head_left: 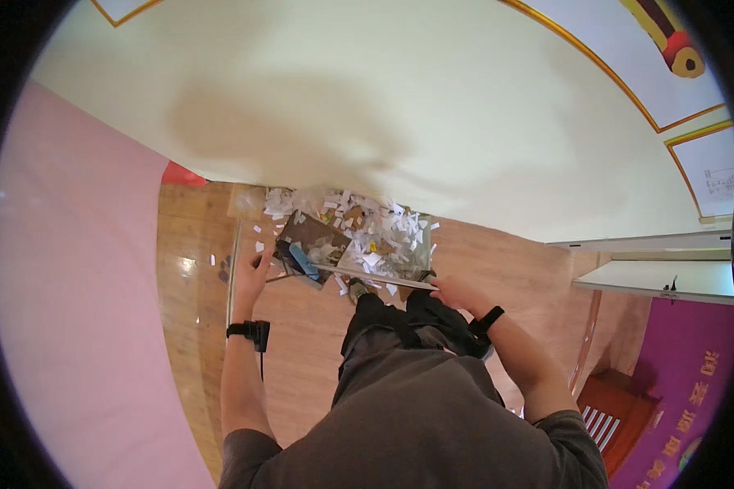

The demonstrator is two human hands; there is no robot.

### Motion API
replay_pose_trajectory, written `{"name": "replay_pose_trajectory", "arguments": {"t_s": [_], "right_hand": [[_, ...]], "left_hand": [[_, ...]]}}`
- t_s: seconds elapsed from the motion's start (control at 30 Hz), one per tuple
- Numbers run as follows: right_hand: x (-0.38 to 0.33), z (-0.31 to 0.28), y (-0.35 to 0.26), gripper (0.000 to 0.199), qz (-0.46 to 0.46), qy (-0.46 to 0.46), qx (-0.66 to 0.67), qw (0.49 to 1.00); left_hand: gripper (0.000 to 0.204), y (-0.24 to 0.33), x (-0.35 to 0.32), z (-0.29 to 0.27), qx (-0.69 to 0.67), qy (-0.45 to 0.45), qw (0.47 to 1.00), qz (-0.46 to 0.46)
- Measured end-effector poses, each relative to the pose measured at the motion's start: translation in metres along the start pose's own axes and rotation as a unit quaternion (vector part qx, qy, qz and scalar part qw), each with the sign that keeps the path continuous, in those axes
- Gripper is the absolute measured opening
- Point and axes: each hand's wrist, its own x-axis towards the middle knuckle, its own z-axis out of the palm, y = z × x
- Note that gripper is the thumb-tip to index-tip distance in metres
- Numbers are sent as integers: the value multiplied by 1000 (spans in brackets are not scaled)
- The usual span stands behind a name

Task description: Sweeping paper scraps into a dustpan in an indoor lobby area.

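Observation:
I look down at a clear bin [422,253] heaped with white paper scraps [379,224]; a brown cardboard piece [314,232] and a blue item [303,261] lie in it. My left hand [249,274] holds the bin's left side by the cardboard. My right hand [455,292] grips the near right rim. Both wrists wear black bands. My dark trousers [400,326] show below the bin.
Loose scraps [259,244] lie on the wooden floor [302,326]. A pink wall [73,310] runs along the left and a cream wall [383,98] ahead. A red object [179,174] sits at the wall's foot. A white ledge [661,279], a purple banner [693,367] and red-brown furniture [616,407] stand right.

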Motion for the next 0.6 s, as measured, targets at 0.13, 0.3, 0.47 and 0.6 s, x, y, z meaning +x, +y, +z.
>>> {"name": "replay_pose_trajectory", "arguments": {"t_s": [0.13, 0.3, 0.47, 0.6], "right_hand": [[25, -5, 18, 25, 21, 64, 36, 997], [13, -72, -1, 25, 34, 119, 48, 991], [22, -60, -19, 24, -32, 73, 53, 995], [49, -19, -32, 24, -80, -15, 19, 996]], "left_hand": [[39, -29, -7, -11, 2, 44, 999, 17], [37, -37, -25, -21, 54, 86, 994, -27], [39, -43, -29, -20, 47, 123, 991, -36], [42, -47, -35, -26, 54, 150, 986, -49]]}}
